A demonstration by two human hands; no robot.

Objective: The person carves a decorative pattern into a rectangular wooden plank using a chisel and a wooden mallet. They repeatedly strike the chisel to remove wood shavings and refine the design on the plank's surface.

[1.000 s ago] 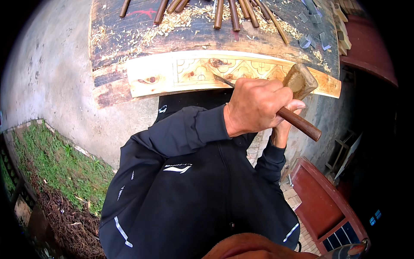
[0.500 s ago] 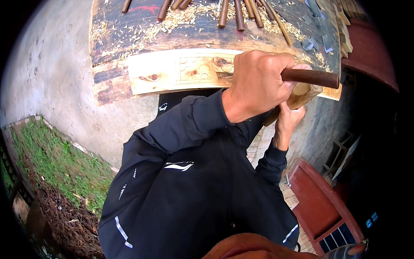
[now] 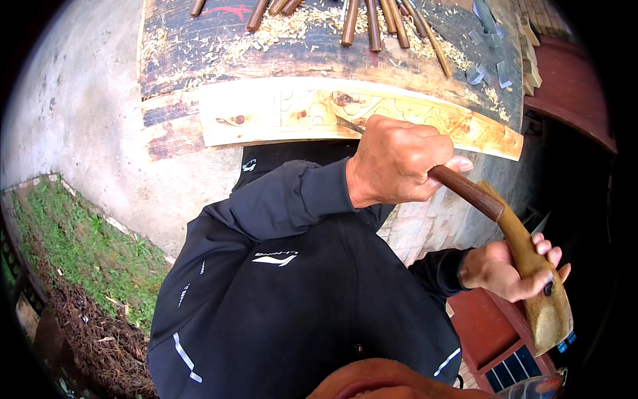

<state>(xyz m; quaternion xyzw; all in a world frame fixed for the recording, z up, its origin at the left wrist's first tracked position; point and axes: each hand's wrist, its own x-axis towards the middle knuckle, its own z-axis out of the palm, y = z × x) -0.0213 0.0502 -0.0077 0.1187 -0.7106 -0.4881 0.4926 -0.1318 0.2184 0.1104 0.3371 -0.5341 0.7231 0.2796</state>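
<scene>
My left hand [image 3: 400,159] is closed around the dark brown handle [image 3: 465,191] of a chisel, whose slim blade [image 3: 348,124] rests on a curved pale board [image 3: 252,100] with a lightly carved scroll pattern. At lower right my right hand [image 3: 506,271] grips a rough, yellowish wooden mallet [image 3: 547,318]. The mallet's narrow part reaches up to the end of the chisel handle; whether they touch I cannot tell.
The worn workbench [image 3: 199,53] carries several wooden-handled tools [image 3: 372,30], wood shavings and clear plastic scraps [image 3: 477,74]. Grass [image 3: 86,253] borders concrete paving at left; red furniture [image 3: 492,339] stands at lower right.
The chisel handle swung upward, then back down to the right, with its tip near the pattern. My right hand and mallet moved down and right from behind my left hand.
</scene>
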